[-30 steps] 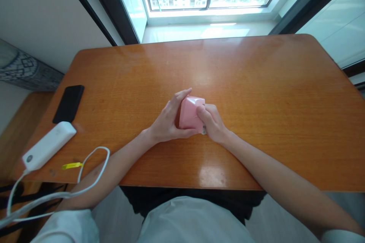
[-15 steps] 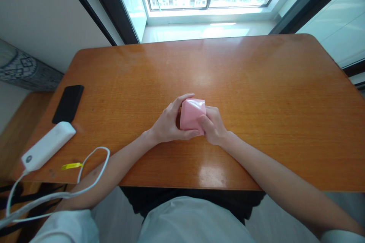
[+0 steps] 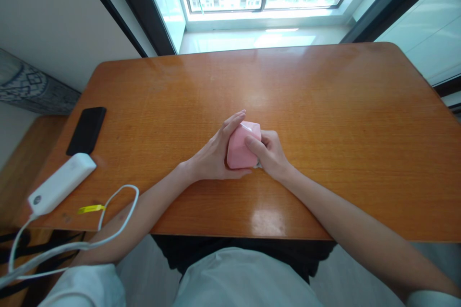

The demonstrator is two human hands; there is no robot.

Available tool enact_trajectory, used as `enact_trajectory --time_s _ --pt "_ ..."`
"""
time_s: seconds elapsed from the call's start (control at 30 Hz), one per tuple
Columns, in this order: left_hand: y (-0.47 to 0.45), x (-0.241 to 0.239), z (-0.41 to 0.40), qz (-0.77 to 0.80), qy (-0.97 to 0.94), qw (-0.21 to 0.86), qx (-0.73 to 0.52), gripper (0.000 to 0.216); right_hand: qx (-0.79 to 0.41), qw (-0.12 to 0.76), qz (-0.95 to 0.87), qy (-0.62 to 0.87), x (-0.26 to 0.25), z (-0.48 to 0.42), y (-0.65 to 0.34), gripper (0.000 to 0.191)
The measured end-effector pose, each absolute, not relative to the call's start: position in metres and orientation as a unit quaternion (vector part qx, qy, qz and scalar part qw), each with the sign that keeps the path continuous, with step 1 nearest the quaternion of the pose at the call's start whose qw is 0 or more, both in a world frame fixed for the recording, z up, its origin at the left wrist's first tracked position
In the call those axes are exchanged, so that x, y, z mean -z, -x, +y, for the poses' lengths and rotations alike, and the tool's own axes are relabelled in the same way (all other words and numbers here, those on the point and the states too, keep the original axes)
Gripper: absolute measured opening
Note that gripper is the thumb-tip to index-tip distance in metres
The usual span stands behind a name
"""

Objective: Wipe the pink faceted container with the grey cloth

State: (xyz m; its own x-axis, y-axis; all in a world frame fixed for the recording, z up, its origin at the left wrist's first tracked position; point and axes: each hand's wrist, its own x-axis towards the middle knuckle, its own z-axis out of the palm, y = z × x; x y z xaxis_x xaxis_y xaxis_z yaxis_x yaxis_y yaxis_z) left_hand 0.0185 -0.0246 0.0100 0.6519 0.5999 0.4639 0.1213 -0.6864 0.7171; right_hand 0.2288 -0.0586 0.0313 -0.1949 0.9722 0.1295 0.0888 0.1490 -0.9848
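Over the near middle of the table, a glossy pink packet (image 3: 239, 151) with faceted sides is between my two hands. My right hand (image 3: 270, 156) grips its right side, thumb lying across the front face and fingers curled behind. A small greyish bit shows at the packet's lower right corner; what it is cannot be made out. Against the packet's left side rests my left hand (image 3: 213, 153), its fingers stretched out along the top left and its thumb extended underneath. The packet's underside and back are hidden.
A black phone (image 3: 86, 130) lies at the left of the wooden table (image 3: 324, 105). Nearer me is a white power bank (image 3: 62, 184) with a white cable (image 3: 122, 228) running over my left forearm. A yellow tag (image 3: 90, 209) hangs on the cable. A window stands beyond the table.
The pink packet has turned and tilted a little. My left fingers have straightened and lifted from its top, and my right thumb has moved left over its front face.
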Motion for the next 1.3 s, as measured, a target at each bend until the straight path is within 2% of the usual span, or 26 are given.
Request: enact_trajectory --time_s 0.13,0.37,0.43,0.6,0.83,0.93,1.17,1.3 --pt "-0.019 -0.010 -0.025 0.235 -0.828 0.345 -0.375 0.135 -0.521 0.460 -0.565 0.444 -0.031 -0.056 -0.231 0.062" --pt "-0.019 -0.004 -0.022 0.310 -0.791 0.310 -0.426 0.130 -0.556 0.482 -0.561 0.379 -0.029 -0.049 -0.235 0.037" --pt "-0.019 -0.002 -0.021 0.326 -0.782 0.308 -0.434 0.128 -0.536 0.468 -0.588 0.385 -0.029 -0.049 -0.233 0.040" --pt "-0.018 0.001 -0.019 0.334 -0.772 0.308 -0.443 0.134 -0.471 0.470 -0.612 0.427 -0.028 -0.050 -0.227 0.071" --pt "-0.017 0.001 -0.021 0.325 -0.786 0.295 -0.435 0.130 -0.440 0.461 -0.630 0.444 -0.028 -0.050 -0.224 0.065" --pt "-0.018 0.001 -0.020 0.321 -0.795 0.284 -0.430 0.132 -0.442 0.463 -0.632 0.437 -0.031 -0.050 -0.222 0.056" --pt "-0.020 0.001 -0.019 0.292 -0.836 0.202 -0.418 0.135 -0.517 0.494 -0.561 0.416 -0.033 -0.046 -0.227 0.046" --pt "-0.021 0.002 -0.021 0.281 -0.857 0.171 -0.397 0.131 -0.562 0.517 -0.514 0.389 -0.029 -0.042 -0.232 0.040"
